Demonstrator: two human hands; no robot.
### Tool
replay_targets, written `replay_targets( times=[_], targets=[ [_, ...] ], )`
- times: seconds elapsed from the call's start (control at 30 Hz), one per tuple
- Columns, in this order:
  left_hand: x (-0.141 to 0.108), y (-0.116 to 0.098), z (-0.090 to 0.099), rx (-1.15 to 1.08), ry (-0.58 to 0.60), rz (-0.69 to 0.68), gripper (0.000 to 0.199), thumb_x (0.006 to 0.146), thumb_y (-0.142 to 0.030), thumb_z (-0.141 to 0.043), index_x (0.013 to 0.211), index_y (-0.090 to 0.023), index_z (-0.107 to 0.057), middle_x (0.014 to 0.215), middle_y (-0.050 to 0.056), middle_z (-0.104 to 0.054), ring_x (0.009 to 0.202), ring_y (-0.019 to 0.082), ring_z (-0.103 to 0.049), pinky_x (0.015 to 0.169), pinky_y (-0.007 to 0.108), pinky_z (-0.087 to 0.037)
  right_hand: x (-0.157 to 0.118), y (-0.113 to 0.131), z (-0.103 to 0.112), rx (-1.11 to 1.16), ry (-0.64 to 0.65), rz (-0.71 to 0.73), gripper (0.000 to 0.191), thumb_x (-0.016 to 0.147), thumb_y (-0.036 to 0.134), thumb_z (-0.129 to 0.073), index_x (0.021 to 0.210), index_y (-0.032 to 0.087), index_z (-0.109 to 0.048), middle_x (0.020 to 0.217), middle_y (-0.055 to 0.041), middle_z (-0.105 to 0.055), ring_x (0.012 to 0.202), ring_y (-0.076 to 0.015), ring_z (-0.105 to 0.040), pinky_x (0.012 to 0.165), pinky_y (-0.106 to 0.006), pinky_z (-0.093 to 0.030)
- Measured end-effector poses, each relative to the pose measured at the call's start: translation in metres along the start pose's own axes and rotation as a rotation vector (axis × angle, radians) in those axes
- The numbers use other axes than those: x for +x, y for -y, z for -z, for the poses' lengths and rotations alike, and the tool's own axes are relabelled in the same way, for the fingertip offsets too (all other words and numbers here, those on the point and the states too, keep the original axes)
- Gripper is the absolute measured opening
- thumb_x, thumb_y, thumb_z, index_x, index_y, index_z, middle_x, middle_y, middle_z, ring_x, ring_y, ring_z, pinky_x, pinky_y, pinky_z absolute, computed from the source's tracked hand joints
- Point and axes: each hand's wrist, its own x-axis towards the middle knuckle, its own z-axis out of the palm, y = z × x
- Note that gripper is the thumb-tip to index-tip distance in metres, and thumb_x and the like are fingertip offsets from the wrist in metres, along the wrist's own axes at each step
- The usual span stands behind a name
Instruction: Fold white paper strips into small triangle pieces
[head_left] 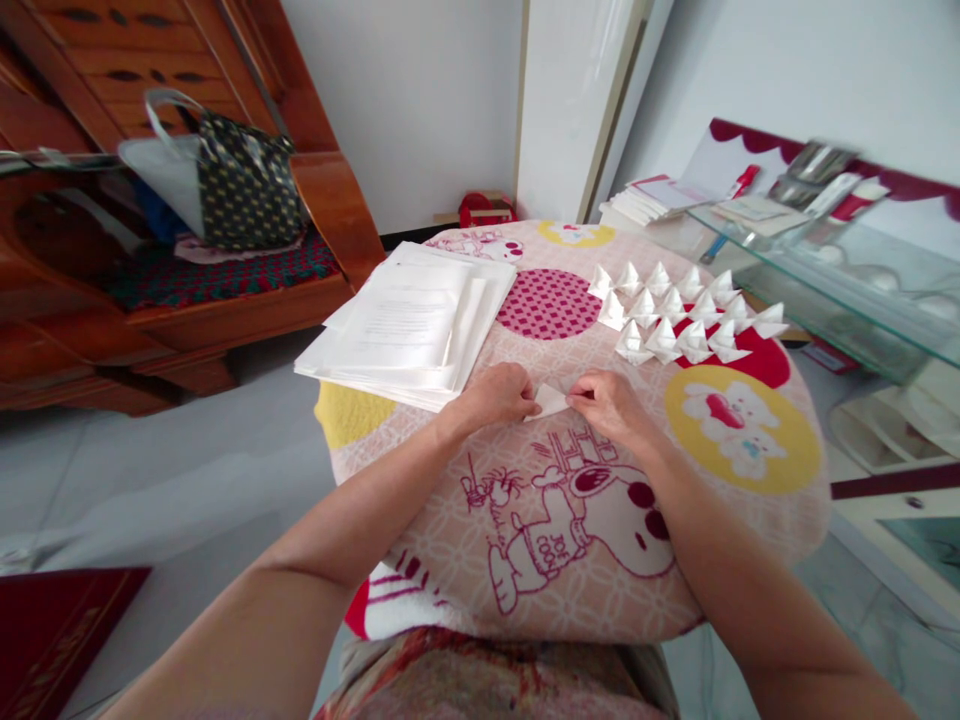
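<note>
We see our left hand (499, 394) and right hand (609, 404) pinching a small white folded-paper piece (552, 401), with white pointed folded-paper shapes (673, 303) beyond it to the right.

Fifteen folded paper boats (664, 343), in three rows: five at the back, six in the middle, four in front. Between one left hand (501, 392) and one right hand (609, 405), one small folded piece of paper (551, 402). One pile of paper sheets (405, 315), too closely layered for a count. One cartoon-printed table cover (450, 540), with three yellow patches (791, 440) and, in the right-hand one, two bears (750, 455). Beyond, one wooden bench (330, 205), one dark patterned bag (247, 190), one red mat (67, 630).
</note>
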Motion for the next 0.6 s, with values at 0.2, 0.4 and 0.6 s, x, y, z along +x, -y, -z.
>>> replay_targets(
  times=[0.2,0.4,0.6],
  targets=[
    [0.0001,-0.0009,0.0015,0.015,0.013,0.042,0.02,0.076,-0.026,-0.07,0.057,-0.018,-0.068,0.046,-0.002,-0.046,0.054,0.013,-0.047,0.057,0.027,-0.033,0.0008,-0.0012,-0.0027,-0.023,-0.006,-0.002,0.018,0.081,0.013,-0.065,0.066,0.015,-0.074,0.069,-0.0068,-0.071,0.065,-0.0178,-0.059,0.061,-0.029,-0.038],
    [0.0003,-0.0034,0.0025,0.013,0.005,0.034,0.019,0.074,-0.023,-0.069,0.056,-0.018,-0.066,0.044,-0.003,-0.043,0.051,0.011,-0.044,0.053,0.026,-0.029,0.0025,0.0024,-0.0026,-0.041,0.006,-0.05,0.017,0.08,0.014,-0.066,0.066,0.016,-0.074,0.069,-0.0065,-0.071,0.065,-0.0179,-0.06,0.06,-0.028,-0.039],
    [0.0,-0.0022,-0.0012,0.071,-0.035,0.048,0.012,0.072,-0.027,-0.073,0.066,-0.017,-0.071,0.059,0.001,-0.059,0.061,0.015,-0.054,0.06,0.028,-0.037,0.0024,0.0045,-0.0033,-0.039,0.0,-0.093,0.015,0.08,0.015,-0.068,0.066,0.016,-0.072,0.067,-0.0062,-0.069,0.063,-0.0175,-0.058,0.059,-0.029,-0.036]
  ],
)
